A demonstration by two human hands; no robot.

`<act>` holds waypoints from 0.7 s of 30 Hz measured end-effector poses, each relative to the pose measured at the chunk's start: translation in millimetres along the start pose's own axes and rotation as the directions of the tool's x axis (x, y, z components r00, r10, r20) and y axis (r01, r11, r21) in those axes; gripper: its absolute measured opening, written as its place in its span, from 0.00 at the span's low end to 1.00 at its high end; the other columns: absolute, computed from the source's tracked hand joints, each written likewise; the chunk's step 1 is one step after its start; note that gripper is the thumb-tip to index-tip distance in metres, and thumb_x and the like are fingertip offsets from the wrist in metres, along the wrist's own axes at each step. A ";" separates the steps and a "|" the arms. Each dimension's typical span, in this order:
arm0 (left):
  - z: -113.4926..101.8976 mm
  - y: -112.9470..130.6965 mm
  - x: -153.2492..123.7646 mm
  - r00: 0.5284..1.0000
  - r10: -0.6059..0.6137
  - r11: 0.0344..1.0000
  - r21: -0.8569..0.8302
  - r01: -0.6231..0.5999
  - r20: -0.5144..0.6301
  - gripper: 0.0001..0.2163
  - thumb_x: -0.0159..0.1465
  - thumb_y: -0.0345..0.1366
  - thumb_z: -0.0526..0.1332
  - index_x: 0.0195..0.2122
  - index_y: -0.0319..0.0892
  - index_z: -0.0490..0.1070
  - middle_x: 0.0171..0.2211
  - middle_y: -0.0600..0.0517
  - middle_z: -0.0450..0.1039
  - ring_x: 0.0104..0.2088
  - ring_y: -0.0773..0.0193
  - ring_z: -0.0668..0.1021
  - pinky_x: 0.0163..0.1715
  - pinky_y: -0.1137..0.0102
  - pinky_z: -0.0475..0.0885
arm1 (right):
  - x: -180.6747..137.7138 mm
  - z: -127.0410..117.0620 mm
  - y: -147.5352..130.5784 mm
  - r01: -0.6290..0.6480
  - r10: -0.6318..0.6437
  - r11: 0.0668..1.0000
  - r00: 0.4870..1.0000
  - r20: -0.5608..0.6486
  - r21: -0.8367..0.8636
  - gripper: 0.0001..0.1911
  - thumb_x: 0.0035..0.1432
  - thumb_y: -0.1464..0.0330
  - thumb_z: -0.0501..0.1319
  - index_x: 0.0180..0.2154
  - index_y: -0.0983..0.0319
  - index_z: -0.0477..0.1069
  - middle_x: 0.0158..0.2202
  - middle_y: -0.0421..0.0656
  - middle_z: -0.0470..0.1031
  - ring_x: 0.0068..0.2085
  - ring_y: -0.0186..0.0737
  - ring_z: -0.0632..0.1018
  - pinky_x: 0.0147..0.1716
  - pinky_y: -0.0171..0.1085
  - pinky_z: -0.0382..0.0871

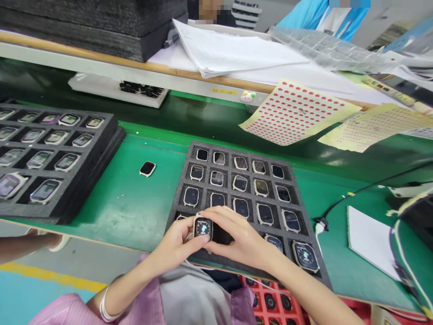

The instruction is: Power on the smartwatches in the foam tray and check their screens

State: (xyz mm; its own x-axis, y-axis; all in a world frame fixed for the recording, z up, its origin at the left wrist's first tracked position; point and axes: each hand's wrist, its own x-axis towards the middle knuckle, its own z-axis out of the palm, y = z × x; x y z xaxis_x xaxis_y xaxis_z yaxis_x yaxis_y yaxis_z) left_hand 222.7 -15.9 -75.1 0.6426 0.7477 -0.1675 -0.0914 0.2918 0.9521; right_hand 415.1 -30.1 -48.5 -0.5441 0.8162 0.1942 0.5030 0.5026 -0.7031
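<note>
Between my two hands is a smartwatch (203, 229) without a strap, its screen lit with a watch face and light blue marks. My left hand (179, 243) grips it from the left, thumb along the lower edge of the screen. From the right, my right hand (241, 234) closes its fingers on the top edge and its thumb near the lower right corner. Both hands are over the front of a grey foam tray (228, 174) whose pockets hold several watch bodies, mostly with dark screens. A lit watch (305, 256) lies in its front right pocket.
A single watch (148, 169) lies on the green mat (135, 198). Stacked foam trays (98, 153) with watches stand left. A shelf with papers (237, 52) and hanging sticker sheets (297, 113) crosses behind. Cables (321, 223) and a white pad (370, 241) are right; a red tray (279, 307) sits below.
</note>
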 end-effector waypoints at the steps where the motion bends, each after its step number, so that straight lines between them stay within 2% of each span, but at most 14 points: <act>1: 0.1 0.3 -0.1 1.000 -0.001 1.000 -0.001 0.001 0.001 0.11 0.62 0.38 0.61 0.42 0.37 0.71 0.33 0.51 0.67 0.34 0.64 0.67 0.36 0.71 0.63 | 0.0 -0.3 0.0 0.000 0.000 1.000 1.000 -0.001 0.001 0.25 0.59 0.69 0.64 0.56 0.61 0.60 0.49 0.47 0.68 0.47 0.44 0.70 0.46 0.44 0.67; 21: 1.8 0.2 -1.7 1.000 0.014 0.998 0.054 -0.013 -0.017 0.10 0.63 0.37 0.60 0.41 0.37 0.71 0.32 0.52 0.66 0.34 0.64 0.67 0.36 0.72 0.62 | 0.0 -1.4 -1.9 0.017 -0.017 1.000 1.000 -0.025 -0.022 0.23 0.59 0.68 0.64 0.55 0.61 0.61 0.49 0.47 0.69 0.48 0.44 0.71 0.47 0.43 0.67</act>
State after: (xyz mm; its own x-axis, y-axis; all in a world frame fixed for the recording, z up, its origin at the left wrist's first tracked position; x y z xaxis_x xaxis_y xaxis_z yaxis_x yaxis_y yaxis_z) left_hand 223.0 -18.3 -74.2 0.6282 0.7618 -0.1584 -0.0586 0.2493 0.9667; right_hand 415.1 -30.6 -46.2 -0.5360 0.8141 0.2233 0.5083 0.5224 -0.6846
